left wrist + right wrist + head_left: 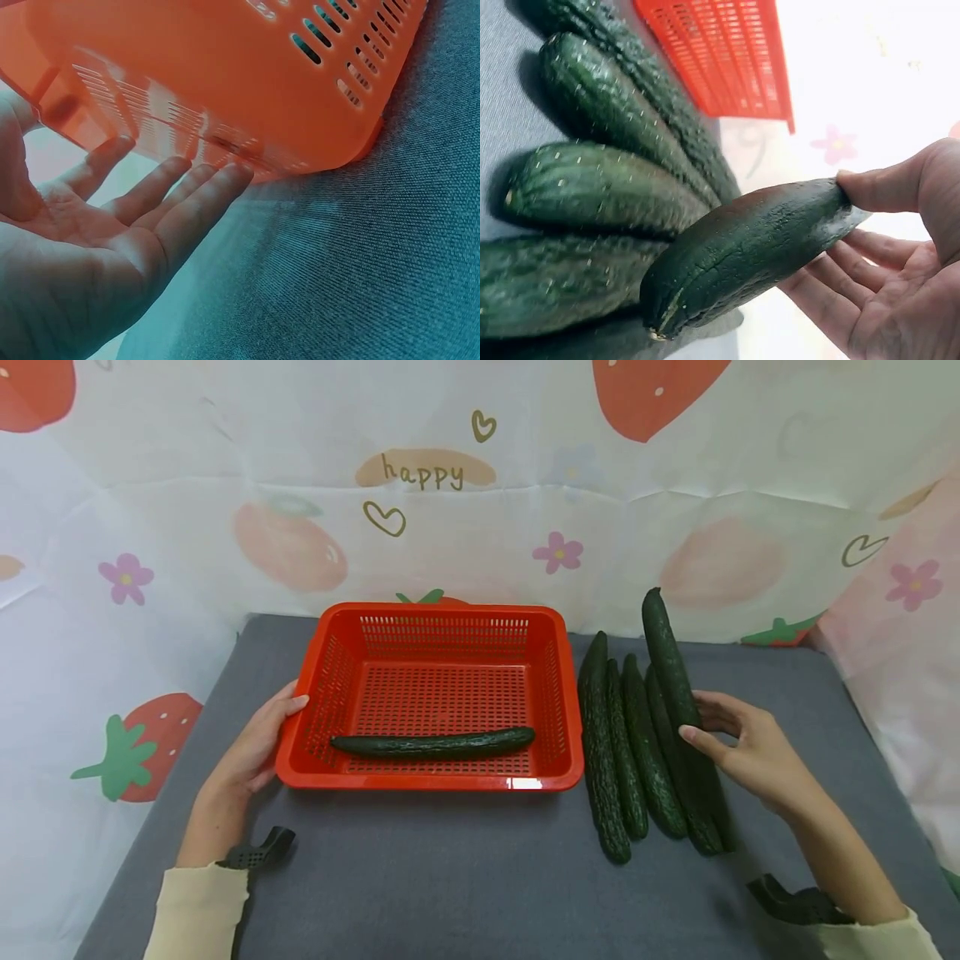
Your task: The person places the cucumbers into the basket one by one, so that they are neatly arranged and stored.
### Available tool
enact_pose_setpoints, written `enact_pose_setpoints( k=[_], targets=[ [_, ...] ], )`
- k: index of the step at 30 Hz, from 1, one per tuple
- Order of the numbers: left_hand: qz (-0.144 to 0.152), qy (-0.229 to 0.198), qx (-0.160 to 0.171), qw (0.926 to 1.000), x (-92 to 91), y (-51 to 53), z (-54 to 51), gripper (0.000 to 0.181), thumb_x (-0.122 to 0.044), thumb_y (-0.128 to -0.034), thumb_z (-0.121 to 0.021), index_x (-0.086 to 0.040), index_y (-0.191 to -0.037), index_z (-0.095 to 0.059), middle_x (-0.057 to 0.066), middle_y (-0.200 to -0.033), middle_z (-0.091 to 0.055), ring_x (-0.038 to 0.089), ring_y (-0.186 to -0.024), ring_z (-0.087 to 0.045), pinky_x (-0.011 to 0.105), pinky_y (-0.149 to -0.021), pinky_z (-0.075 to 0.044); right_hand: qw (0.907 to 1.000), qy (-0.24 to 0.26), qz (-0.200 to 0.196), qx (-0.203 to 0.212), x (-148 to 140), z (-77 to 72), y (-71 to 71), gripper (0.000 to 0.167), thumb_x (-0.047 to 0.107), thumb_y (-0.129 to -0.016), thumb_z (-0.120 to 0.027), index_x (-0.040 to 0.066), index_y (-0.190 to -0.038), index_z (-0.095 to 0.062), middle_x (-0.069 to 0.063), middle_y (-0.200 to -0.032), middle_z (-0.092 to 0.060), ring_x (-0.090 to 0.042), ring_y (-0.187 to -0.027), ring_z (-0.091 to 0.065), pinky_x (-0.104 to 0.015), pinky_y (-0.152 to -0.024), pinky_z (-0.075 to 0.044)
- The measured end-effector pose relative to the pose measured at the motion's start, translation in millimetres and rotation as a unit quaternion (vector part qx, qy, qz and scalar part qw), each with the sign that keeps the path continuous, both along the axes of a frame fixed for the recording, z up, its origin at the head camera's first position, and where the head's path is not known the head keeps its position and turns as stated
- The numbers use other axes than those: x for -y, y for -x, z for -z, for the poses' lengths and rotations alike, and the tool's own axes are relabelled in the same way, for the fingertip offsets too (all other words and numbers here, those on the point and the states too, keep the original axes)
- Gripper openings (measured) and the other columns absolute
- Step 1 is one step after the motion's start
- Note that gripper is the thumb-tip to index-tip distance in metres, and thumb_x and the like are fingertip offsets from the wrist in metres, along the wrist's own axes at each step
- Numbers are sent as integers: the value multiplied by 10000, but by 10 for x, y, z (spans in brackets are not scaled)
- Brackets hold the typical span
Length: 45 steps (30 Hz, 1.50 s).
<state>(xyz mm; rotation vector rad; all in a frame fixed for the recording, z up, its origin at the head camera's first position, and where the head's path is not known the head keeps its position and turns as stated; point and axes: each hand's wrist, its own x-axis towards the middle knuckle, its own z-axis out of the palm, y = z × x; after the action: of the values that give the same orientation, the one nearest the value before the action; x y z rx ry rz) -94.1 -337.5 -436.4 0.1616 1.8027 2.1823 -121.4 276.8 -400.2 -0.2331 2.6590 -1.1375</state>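
A red plastic basket (428, 780) with slotted walls rests on the table, one dark green cucumber (435, 744) lying lengthwise inside it. My left hand (257, 739) holds the basket's left rim, thumb over the edge; in the left wrist view its fingers (201, 208) reach under the rim beside the outer wall. With thumb and fingers my right hand (750, 750) grips another cucumber (670, 656) by its side. The right wrist view shows this held cucumber (742, 251) raised above several others (592, 184) on the cloth.
Right of the basket, several cucumbers (597, 743) lie side by side, close to its right wall. Grey cloth (420, 877) covers the table. A white sheet (465, 543) printed with strawberries and flowers hangs behind the far edge.
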Motion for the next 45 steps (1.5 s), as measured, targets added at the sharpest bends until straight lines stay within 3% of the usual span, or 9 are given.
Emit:
enact_pose_setpoints(
  k=[5,14,22,29,41,45],
  targets=[
    [20,28,-15,10000,-12,3,10,434,-223,-1158,-365,-177,-1589,-338,-43,-1229,-711,83,-1005,-765,265,-872,-648,9999,92,-69,-6,97,-69,16,732,412,-1067,-628,76,-1648,-336,-324,-1610,-431,-551,-1435,-469,-712,-1044,-497],
    [50,107,-84,9999,-15,13,11,478,-229,-1162,-358,-152,-1628,-283,-37,-1236,-707,80,-1022,-758,260,-866,-649,9978,79,-396,-531,295,-216,51,633,329,-1052,-674,77,-1587,-448,-274,-1514,-558,-492,-1348,-579,-696,-1006,-520],
    [75,54,-67,9999,-14,12,10,488,-228,-1162,-357,-142,-1634,-268,-39,-1247,-710,80,-1032,-761,261,-879,-647,9947,181,-678,-753,548,-346,125,585,276,-1044,-687,79,-1559,-492,-247,-1488,-598,-453,-1337,-605,-675,-996,-558],
    [64,-3,-53,10000,-31,14,33,496,-234,-1161,-367,-148,-1639,-266,-35,-1274,-697,83,-1058,-755,264,-894,-645,9911,184,-867,-995,755,-457,163,542,249,-1022,-716,105,-1516,-546,-190,-1437,-656,-381,-1285,-649,-613,-957,-596],
    [105,40,-139,9998,-25,17,40,476,-236,-1162,-358,-177,-1630,-296,-42,-1280,-704,86,-1056,-760,266,-897,-644,9855,393,-1392,-891,1092,-610,237,489,189,-997,-742,116,-1458,-594,-117,-1366,-704,-296,-1236,-672,-526,-948,-631],
    [125,-16,-130,9998,-6,3,35,480,-227,-1162,-351,-182,-1636,-285,-37,-1291,-701,91,-1071,-757,270,-897,-646,9815,387,-1591,-995,1221,-649,241,480,176,-985,-756,132,-1441,-612,-87,-1282,-740,-231,-1124,-694,-403,-829,-651]
  ],
)
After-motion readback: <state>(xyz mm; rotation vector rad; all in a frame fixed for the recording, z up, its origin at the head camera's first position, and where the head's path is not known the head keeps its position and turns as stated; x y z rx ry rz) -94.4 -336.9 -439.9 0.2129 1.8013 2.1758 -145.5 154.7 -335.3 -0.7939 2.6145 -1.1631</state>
